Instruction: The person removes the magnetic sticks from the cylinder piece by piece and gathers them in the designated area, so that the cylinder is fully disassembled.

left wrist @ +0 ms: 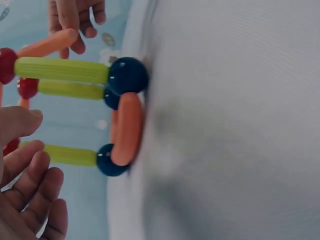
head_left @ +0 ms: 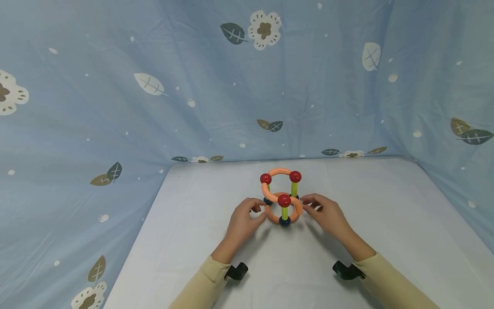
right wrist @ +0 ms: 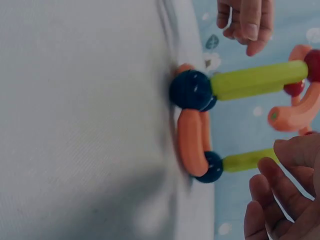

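A toy frame of rods and balls stands on the table in the head view. Red balls [head_left: 284, 200] top its upright yellow-green rods [left wrist: 65, 70], with dark blue balls [right wrist: 191, 90] at the base. Orange curved rods [head_left: 272, 215] join the lower balls in a ring; others link the top, and one orange upper rod [right wrist: 292, 117] has a free end. To the frame's left is my left hand [head_left: 243, 221], thumb and fingers apart, fingertips near the ring. My right hand [head_left: 327, 215] sits opposite, fingertips close to the free end. Neither hand visibly grips anything; contact is unclear.
White cloth covers the table [head_left: 200, 193]. Behind and beside it hangs a blue curtain [head_left: 208, 86] with leaf and flower prints. A black wrist camera [head_left: 237, 271] is on the left wrist, another black camera [head_left: 347, 270] on the right.
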Demonstrator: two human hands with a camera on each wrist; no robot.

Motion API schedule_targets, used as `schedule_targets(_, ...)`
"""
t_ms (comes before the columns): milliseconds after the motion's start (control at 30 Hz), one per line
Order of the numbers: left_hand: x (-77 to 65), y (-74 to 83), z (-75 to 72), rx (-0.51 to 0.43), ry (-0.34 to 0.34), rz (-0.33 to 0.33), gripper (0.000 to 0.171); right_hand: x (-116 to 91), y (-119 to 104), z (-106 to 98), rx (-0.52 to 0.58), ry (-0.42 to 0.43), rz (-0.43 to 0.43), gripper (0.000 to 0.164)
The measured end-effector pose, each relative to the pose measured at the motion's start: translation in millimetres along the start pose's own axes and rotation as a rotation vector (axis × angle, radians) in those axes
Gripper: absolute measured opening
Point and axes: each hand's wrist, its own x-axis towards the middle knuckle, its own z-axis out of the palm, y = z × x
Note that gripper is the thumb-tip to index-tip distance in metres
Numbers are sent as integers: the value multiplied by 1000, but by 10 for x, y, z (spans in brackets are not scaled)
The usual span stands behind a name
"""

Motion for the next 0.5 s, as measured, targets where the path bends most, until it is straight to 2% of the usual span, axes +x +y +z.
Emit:
schedule_targets(200,4,106,-88,-46,66,10,29,-35,-119,-44,10,32,-43,24)
schedule_targets(367,1,173,-126,-68,90,31,45,-42,-165,-56,33,63,-65,25)
schedule_targets(500,-3,230,-145,-57,128,76,54,-44,-210,-67,63,75,-81,26)
